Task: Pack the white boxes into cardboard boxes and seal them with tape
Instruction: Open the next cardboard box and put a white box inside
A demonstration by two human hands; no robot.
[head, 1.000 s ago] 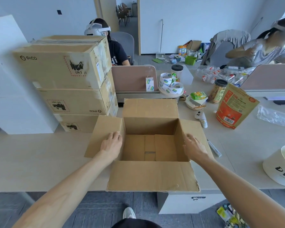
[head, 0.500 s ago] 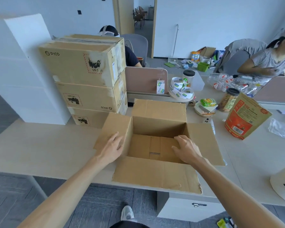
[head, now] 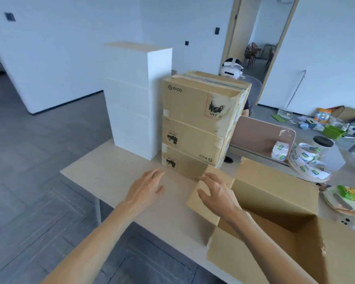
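As left hand (head: pixel 147 187) and right hand (head: pixel 217 192) spread empty, white boxes (head: pixel 135 103) stacked beyond, untouched

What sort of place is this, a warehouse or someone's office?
Most likely an office used for packing work. A long desk carries a low divider screen, as shared workstations do. Stacked cardboard boxes stand beside a tall pile of white boxes, and the floor is carpet tile.

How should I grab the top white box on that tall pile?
Probably take the top white box with left hand and right hand flat on opposite side walls, reaching from the front: it is wide, smooth, handleless, and rises above the cardboard stack beside it.
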